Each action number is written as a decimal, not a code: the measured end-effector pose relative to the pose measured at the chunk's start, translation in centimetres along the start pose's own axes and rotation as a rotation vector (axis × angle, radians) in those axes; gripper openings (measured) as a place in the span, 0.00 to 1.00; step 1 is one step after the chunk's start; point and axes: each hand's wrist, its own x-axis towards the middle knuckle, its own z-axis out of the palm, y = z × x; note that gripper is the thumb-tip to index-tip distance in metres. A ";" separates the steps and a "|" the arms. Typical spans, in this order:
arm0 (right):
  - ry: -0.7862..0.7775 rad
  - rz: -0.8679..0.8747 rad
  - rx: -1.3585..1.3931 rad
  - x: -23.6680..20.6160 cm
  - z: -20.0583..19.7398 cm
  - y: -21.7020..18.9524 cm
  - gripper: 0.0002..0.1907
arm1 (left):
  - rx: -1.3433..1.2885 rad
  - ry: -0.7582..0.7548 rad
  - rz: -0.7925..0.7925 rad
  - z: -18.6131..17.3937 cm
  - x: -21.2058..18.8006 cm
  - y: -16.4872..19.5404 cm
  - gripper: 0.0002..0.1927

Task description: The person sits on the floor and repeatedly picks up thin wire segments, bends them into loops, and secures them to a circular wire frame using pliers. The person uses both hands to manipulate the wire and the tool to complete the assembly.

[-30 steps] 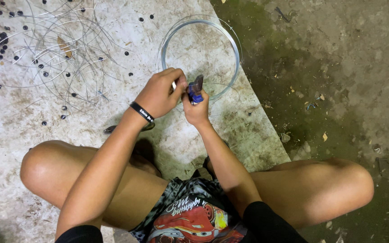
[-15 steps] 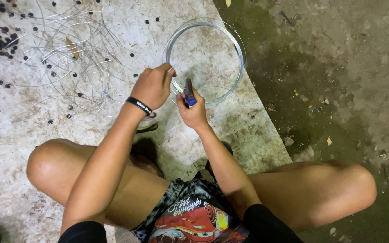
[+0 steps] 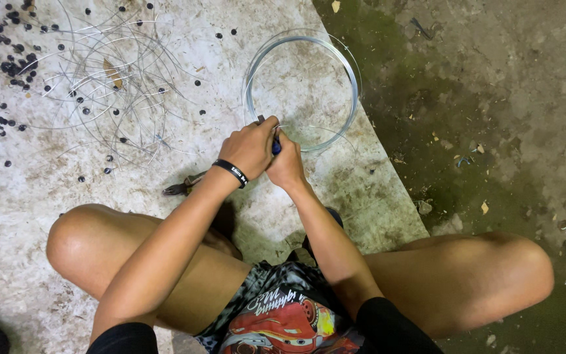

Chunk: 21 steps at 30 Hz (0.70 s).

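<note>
1. At the far left, small dark beads (image 3: 9,67) are lying scattered over the pale, worn floor slab (image 3: 47,164), thickest near the upper corner.
2. Just right of them, a loose tangle of thin cut wires (image 3: 109,85) is spreading across the slab, with more beads lying among the strands.
3. Below that tangle, a pair of pliers (image 3: 179,188) is lying on the slab, partly hidden under your left forearm.
4. Your left hand (image 3: 251,147), with a black wristband (image 3: 230,172) on the wrist, is curling shut over the top of a small blue-handled tool (image 3: 275,145); its grip is narrow and closed on that tool.
5. Your right hand (image 3: 287,167) is pressing against the left from below, fingers closed around the same tool, so both hands are touching.
6. The tool is sitting between your hands, right at the near edge of the wire coil (image 3: 350,78); a thin strand is running out from the hands to the right.
7. The wire coil is lying flat on the slab just beyond your hands, its far side reaching the slab's edge.
8. Further right, the dark, greenish stained ground (image 3: 492,131) is showing bits of litter.
</note>
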 end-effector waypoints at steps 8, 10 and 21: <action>-0.019 -0.051 0.003 -0.3 0.2 0.4 0.24 | -0.063 0.000 -0.033 1.1 0.4 -0.2 0.16; -0.040 -0.098 0.110 -0.5 0.5 0.5 0.24 | -0.083 0.052 0.000 1.0 0.4 -0.3 0.14; -0.220 0.137 -0.319 -5.6 4.5 7.5 0.20 | -0.022 0.171 0.059 -0.9 1.0 -1.0 0.08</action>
